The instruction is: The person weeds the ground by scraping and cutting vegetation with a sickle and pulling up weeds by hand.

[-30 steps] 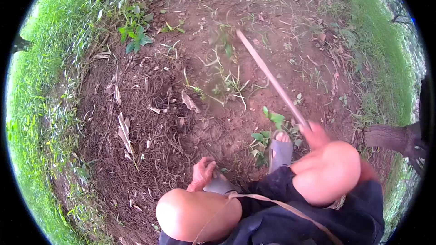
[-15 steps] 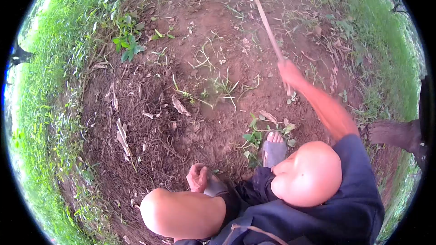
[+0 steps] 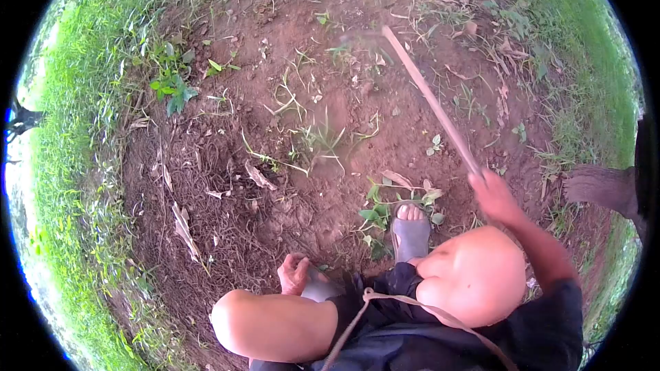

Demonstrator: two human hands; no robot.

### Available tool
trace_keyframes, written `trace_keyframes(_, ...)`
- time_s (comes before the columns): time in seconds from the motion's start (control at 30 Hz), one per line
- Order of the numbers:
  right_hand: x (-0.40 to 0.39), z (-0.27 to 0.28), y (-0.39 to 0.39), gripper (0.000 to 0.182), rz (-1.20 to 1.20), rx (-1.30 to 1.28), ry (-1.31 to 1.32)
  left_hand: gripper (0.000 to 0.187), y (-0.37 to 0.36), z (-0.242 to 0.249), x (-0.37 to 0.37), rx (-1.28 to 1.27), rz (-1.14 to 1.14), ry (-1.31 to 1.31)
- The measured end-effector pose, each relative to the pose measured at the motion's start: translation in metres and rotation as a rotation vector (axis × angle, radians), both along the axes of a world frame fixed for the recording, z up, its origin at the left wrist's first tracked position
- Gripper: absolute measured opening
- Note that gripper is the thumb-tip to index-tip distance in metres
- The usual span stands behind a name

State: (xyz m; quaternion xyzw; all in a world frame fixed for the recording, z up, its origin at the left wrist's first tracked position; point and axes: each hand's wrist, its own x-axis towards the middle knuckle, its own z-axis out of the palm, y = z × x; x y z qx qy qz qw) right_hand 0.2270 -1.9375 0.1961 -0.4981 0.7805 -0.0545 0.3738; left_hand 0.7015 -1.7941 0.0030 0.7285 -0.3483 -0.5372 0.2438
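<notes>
My right hand (image 3: 496,196) is closed round the lower end of a long wooden handle on a hoe (image 3: 433,99). The handle slants up and to the left, away from me. The hoe's head (image 3: 364,36) sits crosswise at its far end, blurred by motion, over bare brown soil (image 3: 385,137). Beside my left foot, past the left knee, my left hand (image 3: 294,273) rests with its fingers curled in and nothing visible in them. Pulled or loose grass stems (image 3: 323,141) lie on the soil between the hoe and my feet.
A leafy green weed (image 3: 375,214) grows by my sandalled right foot (image 3: 411,232). Matted dark roots and dry leaves (image 3: 258,175) cover the ground at left. A tree trunk (image 3: 598,185) stands at right, and grass (image 3: 75,165) borders the soil. A cord (image 3: 412,300) hangs before me.
My right hand has drawn back toward my body and to the right, bringing the hoe nearer. The view has shifted slightly. My left hand stays by the left foot.
</notes>
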Motion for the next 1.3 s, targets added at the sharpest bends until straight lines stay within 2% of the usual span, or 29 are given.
trace_keyframes(0.03, 0.013, -0.016, -0.033, 0.034, -0.075, 0.030, -0.093, 0.023, -0.001, 0.001, -0.002, 0.055, 0.036, 0.062)
trace_keyframes(0.07, 0.018, -0.050, -0.061, 0.033, -0.073, -0.072, -0.140, 0.024, -0.007, 0.012, -0.004, 0.102, 0.004, 0.038)
trace_keyframes(0.1, 0.042, -0.055, -0.103, 0.036, -0.179, -0.060, -0.164, 0.024, -0.004, 0.009, -0.004, 0.097, 0.005, 0.033)
trace_keyframes(0.13, 0.034, -0.095, -0.145, 0.042, -0.029, -0.207, -0.166, 0.025, 0.002, 0.003, -0.002, 0.035, 0.012, 0.038)
trace_keyframes(0.17, 0.046, -0.090, -0.190, 0.044, -0.022, -0.150, -0.130, 0.026, 0.006, 0.000, -0.001, -0.021, 0.015, 0.042)
trace_keyframes(0.2, 0.048, -0.101, -0.226, 0.045, -0.005, -0.344, -0.153, 0.029, 0.000, 0.020, -0.008, 0.063, 0.058, 0.049)
trace_keyframes(0.23, 0.047, -0.097, -0.263, 0.045, -0.084, -0.254, -0.256, 0.029, 0.002, 0.021, -0.007, 0.067, 0.061, 0.045)
trace_keyframes(0.27, 0.044, -0.091, -0.281, 0.045, -0.164, -0.156, -0.353, 0.029, 0.007, 0.023, -0.007, 0.024, 0.086, 0.060)
trace_keyframes(0.3, 0.038, -0.080, -0.276, 0.045, -0.161, -0.143, -0.345, 0.030, 0.013, 0.023, -0.010, -0.017, 0.114, 0.082)
trace_keyframes(0.33, 0.027, -0.064, -0.271, 0.046, -0.091, -0.106, -0.214, 0.031, 0.015, 0.022, -0.013, -0.029, 0.153, 0.108)
trace_keyframes(0.37, 0.017, -0.053, -0.262, 0.046, -0.018, -0.070, -0.084, 0.031, 0.016, 0.021, -0.013, -0.021, 0.164, 0.118)
trace_keyframes(0.43, -0.046, -0.093, -0.203, 0.047, 0.179, -0.266, 0.066, 0.031, 0.012, 0.021, -0.014, -0.013, 0.146, 0.094)
trace_keyframes(0.47, -0.058, -0.079, -0.160, 0.049, 0.133, -0.064, 0.155, 0.032, 0.009, 0.018, -0.012, 0.064, 0.159, 0.075)
trace_keyframes(0.57, -0.112, -0.049, 0.006, 0.039, 0.213, -0.148, 0.141, 0.029, 0.000, 0.023, -0.010, 0.117, 0.134, 0.088)
trace_keyframes(0.6, -0.119, -0.026, 0.050, 0.039, 0.048, 0.061, 0.212, 0.029, 0.001, 0.019, -0.007, 0.127, 0.128, 0.089)
trace_keyframes(0.63, -0.132, -0.011, 0.093, 0.041, 0.317, -0.067, 0.320, 0.029, 0.001, 0.013, -0.003, 0.094, 0.075, 0.086)
trace_keyframes(0.67, -0.143, 0.012, 0.134, 0.042, -0.017, 0.244, 0.193, 0.028, 0.001, 0.009, 0.001, 0.056, 0.015, 0.082)
trace_keyframes(0.73, -0.132, 0.042, 0.175, 0.044, -0.064, 0.229, 0.211, 0.027, -0.009, 0.009, 0.003, 0.098, -0.023, 0.068)
trace_keyframes(0.83, -0.114, 0.030, 0.178, 0.045, -0.179, 0.187, 0.247, 0.027, -0.024, 0.030, -0.004, 0.176, -0.095, 0.011)
trace_keyframes(0.93, -0.108, -0.009, 0.117, 0.043, -0.130, 0.116, 0.223, 0.031, -0.034, 0.037, -0.008, 0.195, -0.167, -0.035)
trace_keyframes(0.97, -0.099, -0.009, 0.080, 0.042, -0.237, 0.223, 0.249, 0.034, -0.032, 0.037, -0.009, 0.185, -0.175, -0.046)
trace_keyframes(1.0, -0.115, -0.041, 0.068, 0.043, -0.117, -0.006, 0.213, 0.038, -0.029, 0.032, -0.008, 0.241, -0.139, -0.024)
trace_keyframes(1.03, -0.097, -0.034, 0.020, 0.043, -0.117, -0.081, 0.191, 0.038, -0.026, 0.031, -0.008, 0.238, -0.151, -0.032)
trace_keyframes(1.07, -0.094, -0.039, -0.028, 0.042, -0.200, 0.007, 0.097, 0.038, -0.024, 0.031, -0.006, 0.234, -0.142, -0.009)
trace_keyframes(1.1, -0.098, -0.056, -0.073, 0.042, -0.165, -0.007, 0.132, 0.038, -0.022, 0.028, -0.003, 0.223, -0.133, 0.016)
trace_keyframes(1.17, -0.094, -0.061, -0.140, 0.046, -0.210, -0.132, -0.068, 0.038, -0.013, 0.013, 0.016, 0.184, -0.172, -0.006)
trace_keyframes(1.2, -0.090, -0.062, -0.171, 0.044, -0.268, -0.140, -0.106, 0.041, -0.011, 0.019, 0.018, -0.055, -0.378, -0.003)
trace_keyframes(1.27, -0.085, -0.071, -0.209, 0.042, -0.323, -0.130, -0.142, 0.047, -0.010, 0.047, 0.003, -0.276, -0.640, -0.099)
trace_keyframes(1.3, -0.085, -0.078, -0.217, 0.043, -0.307, -0.151, -0.059, 0.051, -0.011, 0.062, -0.005, -0.400, -0.750, -0.151)
